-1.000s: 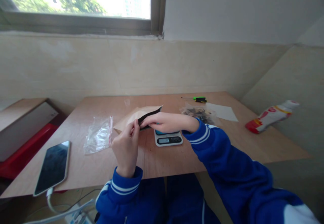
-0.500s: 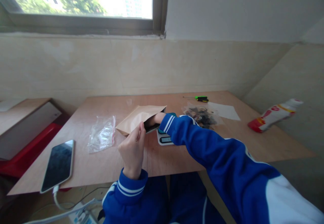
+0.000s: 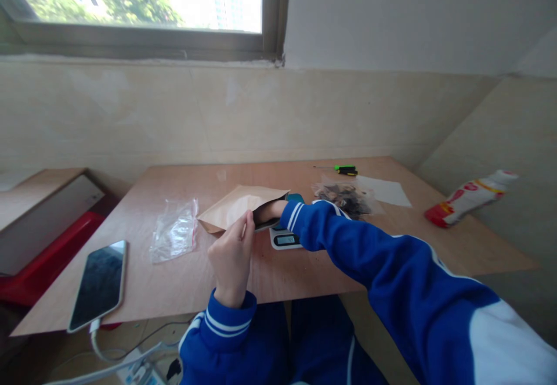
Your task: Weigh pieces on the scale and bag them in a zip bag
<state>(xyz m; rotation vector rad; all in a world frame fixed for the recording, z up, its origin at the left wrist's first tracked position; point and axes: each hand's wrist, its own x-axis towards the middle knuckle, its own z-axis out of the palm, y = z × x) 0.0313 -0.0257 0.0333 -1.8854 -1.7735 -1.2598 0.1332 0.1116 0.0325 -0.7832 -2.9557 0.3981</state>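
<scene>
The left hand (image 3: pixel 230 260) pinches the edge of a brown paper bag (image 3: pixel 232 208). The right hand (image 3: pixel 270 211) pokes inside the bag, so you can't tell if it grabs anything. The bag is just beside a kitchen scale (image 3: pixel 285 238) on the wooden table (image 3: pixel 304 263).

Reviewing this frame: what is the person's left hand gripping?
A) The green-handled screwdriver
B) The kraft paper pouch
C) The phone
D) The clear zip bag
B: the left hand pinches the near edge of the kraft paper pouch, above the table.
</scene>
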